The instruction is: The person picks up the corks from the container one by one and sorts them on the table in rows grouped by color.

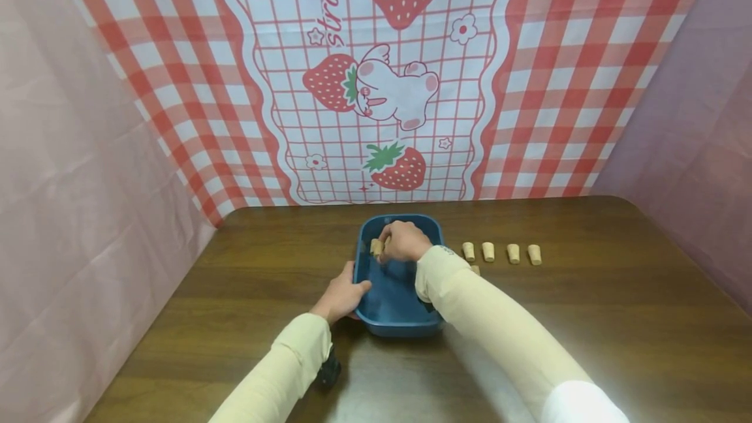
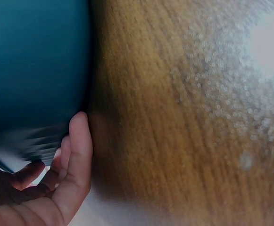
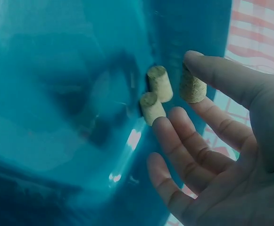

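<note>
Your left hand (image 1: 342, 294) grips the left wall of the rounded, rectangular blue bin (image 1: 399, 329): the thumb lies over the rim and the fingers lie along the outer wall. The bin stands on the brown wood-grain desk (image 1: 247, 266), slightly left of the middle of the far edge, with its long sides pointing toward you.

Your right hand (image 1: 404, 241) is inside the far end of the bin. Its thumb and index finger are closed in a pinch on one small tan cork stopper (image 3: 193, 89); the other fingers are spread and loosely bent.

Two more tan cork stoppers (image 3: 160, 84) are in the bin just beside your right fingertips, close together near the wall. Whether they stand upright cannot be determined.

To the right of the bin, a row of four tan cork stoppers (image 1: 489, 252) runs roughly parallel to the desk's far edge. A partly hidden cork stopper (image 1: 474, 270) shows beside your right sleeve (image 1: 487, 305), nearer to you than the row.
</note>
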A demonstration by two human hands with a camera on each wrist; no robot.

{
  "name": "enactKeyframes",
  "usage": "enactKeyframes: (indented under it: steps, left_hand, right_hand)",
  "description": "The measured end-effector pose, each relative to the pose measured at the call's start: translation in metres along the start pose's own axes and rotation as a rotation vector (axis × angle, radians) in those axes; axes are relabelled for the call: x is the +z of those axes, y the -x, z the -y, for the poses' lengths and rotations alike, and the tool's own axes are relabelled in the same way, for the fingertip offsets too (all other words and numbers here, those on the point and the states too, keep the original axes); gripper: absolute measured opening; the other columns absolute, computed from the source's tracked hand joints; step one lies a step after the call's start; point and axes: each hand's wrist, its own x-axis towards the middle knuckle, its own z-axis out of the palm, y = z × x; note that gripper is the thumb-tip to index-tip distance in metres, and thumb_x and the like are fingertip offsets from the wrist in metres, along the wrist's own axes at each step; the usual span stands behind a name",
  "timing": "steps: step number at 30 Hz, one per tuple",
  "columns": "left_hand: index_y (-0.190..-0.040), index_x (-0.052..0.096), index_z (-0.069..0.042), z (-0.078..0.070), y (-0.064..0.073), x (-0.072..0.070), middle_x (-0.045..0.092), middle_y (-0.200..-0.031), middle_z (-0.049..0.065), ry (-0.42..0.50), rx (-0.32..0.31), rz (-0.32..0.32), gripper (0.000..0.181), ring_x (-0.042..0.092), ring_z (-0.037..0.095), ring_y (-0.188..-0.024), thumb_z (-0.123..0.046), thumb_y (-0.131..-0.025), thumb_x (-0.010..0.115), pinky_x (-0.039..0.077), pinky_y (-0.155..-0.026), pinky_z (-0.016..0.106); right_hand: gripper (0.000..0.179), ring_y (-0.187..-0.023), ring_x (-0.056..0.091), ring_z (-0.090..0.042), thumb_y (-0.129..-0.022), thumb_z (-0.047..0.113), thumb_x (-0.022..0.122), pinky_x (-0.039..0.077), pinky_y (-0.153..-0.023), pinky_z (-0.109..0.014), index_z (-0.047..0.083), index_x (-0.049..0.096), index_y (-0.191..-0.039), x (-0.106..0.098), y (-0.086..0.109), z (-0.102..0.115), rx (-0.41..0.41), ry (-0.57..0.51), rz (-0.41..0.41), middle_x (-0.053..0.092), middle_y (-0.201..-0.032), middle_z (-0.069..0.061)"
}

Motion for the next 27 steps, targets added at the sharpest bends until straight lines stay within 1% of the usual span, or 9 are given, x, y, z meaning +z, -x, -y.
enactKeyframes:
  steps: [3,5,9,11,13,15,18,23,27]
  left_hand:
    - [-0.142,0.040,0.001,0.000,0.000,0.000,0.061,-0.110,0.028,-0.003,-0.001,-0.006,0.049,0.069,0.031,-0.079,-0.012,-0.097,0.055,0.062,-0.053,0.041]
    - [-0.143,0.040,0.001,0.000,0.000,0.000,0.061,-0.111,0.029,-0.006,-0.004,-0.005,0.049,0.069,0.031,-0.080,-0.013,-0.098,0.055,0.062,-0.053,0.040]
    - [-0.145,0.038,0.001,0.001,-0.001,-0.001,0.060,-0.114,0.030,-0.013,-0.015,0.006,0.051,0.069,0.030,-0.082,-0.014,-0.099,0.054,0.062,-0.055,0.040]
    - [-0.146,0.037,0.000,0.001,-0.001,-0.001,0.060,-0.116,0.030,-0.015,-0.024,0.013,0.052,0.069,0.030,-0.083,-0.014,-0.100,0.053,0.062,-0.056,0.040]
    - [-0.147,0.036,0.000,0.001,-0.001,-0.001,0.060,-0.117,0.030,-0.014,-0.029,0.019,0.052,0.069,0.030,-0.084,-0.015,-0.100,0.053,0.062,-0.057,0.040]
    - [-0.147,0.035,0.000,0.001,-0.001,-0.001,0.059,-0.119,0.030,-0.012,-0.034,0.024,0.052,0.069,0.030,-0.085,-0.015,-0.100,0.053,0.063,-0.058,0.040]
    - [-0.147,0.035,0.000,0.000,-0.001,-0.001,0.059,-0.120,0.031,-0.010,-0.033,0.023,0.052,0.069,0.032,-0.086,-0.015,-0.100,0.053,0.063,-0.058,0.041]
    - [-0.146,0.036,0.000,0.000,0.000,0.001,0.058,-0.120,0.032,-0.018,-0.030,0.009,0.052,0.069,0.032,-0.085,-0.014,-0.100,0.054,0.063,-0.057,0.041]
    - [-0.146,0.036,0.000,-0.001,0.001,0.001,0.058,-0.121,0.032,-0.013,-0.027,0.007,0.052,0.069,0.032,-0.084,-0.013,-0.100,0.054,0.063,-0.057,0.042]
  right_hand:
    - [0.036,-0.097,0.063,-0.025,-0.084,0.021,0.084,0.055,-0.088,-0.044,0.010,0.073,-0.116,-0.007,0.004,0.002,-0.017,0.016,-0.005,0.068,-0.108,-0.009]
    - [0.036,-0.100,0.063,-0.027,-0.085,0.022,0.084,0.055,-0.089,-0.045,0.011,0.072,-0.117,-0.010,0.005,0.002,-0.021,0.018,-0.004,0.068,-0.111,-0.011]
    - [0.037,-0.111,0.061,-0.032,-0.086,0.022,0.082,0.054,-0.093,-0.045,0.011,0.072,-0.120,-0.016,0.008,0.002,-0.024,-0.007,0.005,0.062,-0.131,-0.015]
    - [0.037,-0.112,0.061,-0.032,-0.087,0.021,0.082,0.054,-0.094,-0.044,0.010,0.071,-0.120,-0.019,0.010,0.001,-0.031,-0.018,0.005,0.061,-0.135,-0.015]
    - [0.038,-0.108,0.063,-0.030,-0.087,0.021,0.081,0.056,-0.090,-0.043,0.009,0.071,-0.122,-0.022,0.011,-0.002,-0.043,-0.024,0.007,0.064,-0.129,-0.013]
    - [0.039,-0.099,0.063,-0.026,-0.087,0.020,0.081,0.056,-0.086,-0.040,0.007,0.070,-0.122,-0.026,0.012,-0.004,-0.055,-0.029,0.001,0.068,-0.114,-0.011]
    - [0.040,-0.087,0.062,-0.022,-0.087,0.019,0.081,0.055,-0.078,-0.037,0.006,0.070,-0.123,-0.031,0.014,-0.007,-0.073,-0.041,-0.007,0.067,-0.099,-0.007]
    - [0.040,-0.077,0.056,-0.020,-0.088,0.019,0.080,0.048,-0.067,-0.032,0.006,0.069,-0.124,-0.040,0.018,-0.012,-0.094,-0.062,-0.016,0.063,-0.089,-0.007]
    - [0.040,-0.076,0.053,-0.020,-0.089,0.018,0.080,0.045,-0.067,-0.031,0.005,0.068,-0.125,-0.046,0.022,-0.016,-0.098,-0.069,-0.016,0.060,-0.089,-0.007]
